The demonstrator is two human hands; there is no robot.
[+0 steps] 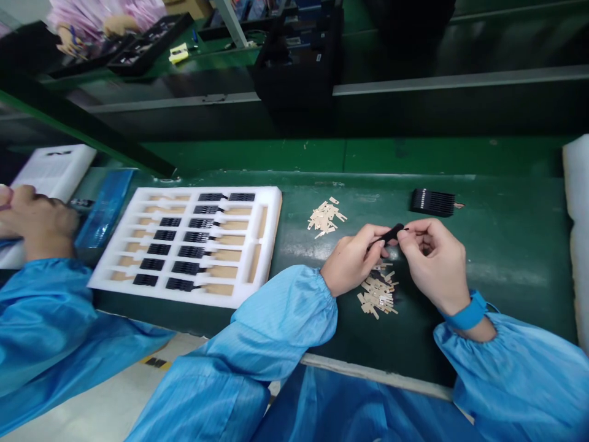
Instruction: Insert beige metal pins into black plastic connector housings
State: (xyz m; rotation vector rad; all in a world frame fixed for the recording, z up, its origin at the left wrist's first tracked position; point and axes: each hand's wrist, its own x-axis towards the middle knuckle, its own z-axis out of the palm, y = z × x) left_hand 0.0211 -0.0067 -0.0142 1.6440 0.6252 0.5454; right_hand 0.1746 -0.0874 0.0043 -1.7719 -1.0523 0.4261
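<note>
My left hand (352,261) is closed around a thin black part (390,235), held tilted above the bench. At the part's right end, my right hand (433,258) pinches with thumb and forefinger; whether a smaller piece sits between those fingertips is too small to tell. Just below the hands lies a loose pile of small pale flat pieces (378,294). Farther back and left is a second pile of such pieces (326,217). Behind my right hand rests a row of black parts (432,202) set side by side, with a copper-coloured tip at its right end.
A white foam tray (272,205) with black parts in several slots stands left. Beyond it, a co-worker's hand (43,221) and blue sleeve reach in. A green post (105,138) slants across. White foam (577,233) borders the right. Another person in pink works across the bench.
</note>
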